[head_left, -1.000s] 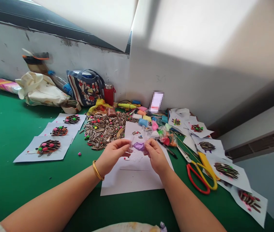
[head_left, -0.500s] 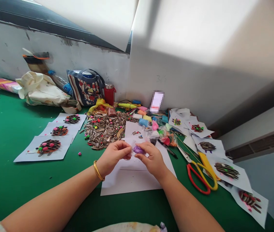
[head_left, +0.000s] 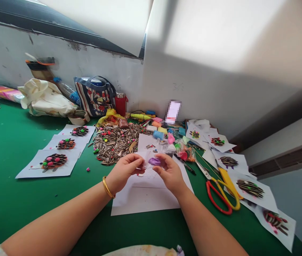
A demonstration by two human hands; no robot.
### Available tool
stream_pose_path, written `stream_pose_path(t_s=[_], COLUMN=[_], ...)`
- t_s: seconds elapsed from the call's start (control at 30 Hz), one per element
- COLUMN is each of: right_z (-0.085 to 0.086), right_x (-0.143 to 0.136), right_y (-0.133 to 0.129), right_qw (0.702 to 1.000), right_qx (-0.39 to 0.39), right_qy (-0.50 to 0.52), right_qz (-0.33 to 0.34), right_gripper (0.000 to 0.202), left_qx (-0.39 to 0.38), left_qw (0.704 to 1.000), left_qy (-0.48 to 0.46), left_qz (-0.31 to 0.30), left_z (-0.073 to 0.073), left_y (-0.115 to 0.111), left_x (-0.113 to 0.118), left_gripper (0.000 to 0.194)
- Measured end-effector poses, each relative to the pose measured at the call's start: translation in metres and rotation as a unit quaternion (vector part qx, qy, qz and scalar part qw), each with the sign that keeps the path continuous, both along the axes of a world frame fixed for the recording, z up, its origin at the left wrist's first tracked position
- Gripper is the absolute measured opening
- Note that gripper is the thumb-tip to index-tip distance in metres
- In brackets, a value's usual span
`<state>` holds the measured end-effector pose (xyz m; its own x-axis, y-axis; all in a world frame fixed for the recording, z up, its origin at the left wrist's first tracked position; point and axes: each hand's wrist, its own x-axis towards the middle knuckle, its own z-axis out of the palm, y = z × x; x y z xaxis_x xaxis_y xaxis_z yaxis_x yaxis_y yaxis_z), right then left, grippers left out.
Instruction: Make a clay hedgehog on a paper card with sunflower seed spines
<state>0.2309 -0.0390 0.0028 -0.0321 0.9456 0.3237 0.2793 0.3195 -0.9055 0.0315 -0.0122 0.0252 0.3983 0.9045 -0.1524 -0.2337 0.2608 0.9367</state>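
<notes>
Between my hands is a lump of purple modelling clay (head_left: 154, 161) in a clear plastic wrapper. My left hand (head_left: 126, 170), with a gold bangle at the wrist, pinches the wrapper's left edge between thumb and fingers. On the other side my right hand (head_left: 170, 174) holds the clay end with thumb and fingertips. Both hands are above white paper sheets (head_left: 148, 201); the upper one bears a faint drawing, partly hidden. Just beyond lies a pile of striped sunflower seeds (head_left: 119, 142) with small coloured balls among them.
Coloured clay packets (head_left: 162, 131) lie behind the paper. Scissors (head_left: 217, 192) with red and yellow handles rest at right, near a black pen (head_left: 188, 166). Seed-covered pictures flank both sides, such as one card (head_left: 68, 170) at left. A red flask (head_left: 120, 104) and patterned bag (head_left: 95, 97) stand against the wall.
The purple clay has shifted slightly up and shows more fully between my hands. My right fingers have opened a little around it and moved slightly up.
</notes>
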Motion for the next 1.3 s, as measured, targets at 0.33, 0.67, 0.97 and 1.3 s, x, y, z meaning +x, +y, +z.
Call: stream_pose_path(t_s=[0.33,0.67,0.97,1.3], right_z=[0.007,0.007,0.008,0.001], right_x=[-0.004,-0.005,-0.008,-0.002], right_y=[-0.002,-0.002,-0.004,0.0], right_qw=[0.999,0.997,0.993,0.997], right_qx=[0.018,0.047,0.096,0.05], right_qy=[-0.035,-0.055,-0.065,-0.052], right_qz=[0.015,0.015,0.021,-0.014], right_gripper=[0.033,0.032,0.017,0.037], left_qx=[0.033,0.141,0.261,0.12], left_qw=[0.999,0.981,0.94,0.984], left_qy=[0.009,0.114,0.216,0.118], left_qz=[0.038,0.061,0.038,0.052], left_z=[0.001,-0.002,-0.004,-0.01], left_y=[0.0,0.001,0.001,0.005], left_x=[0.001,0.0,-0.001,0.0], left_gripper=[0.026,0.011,0.024,0.041])
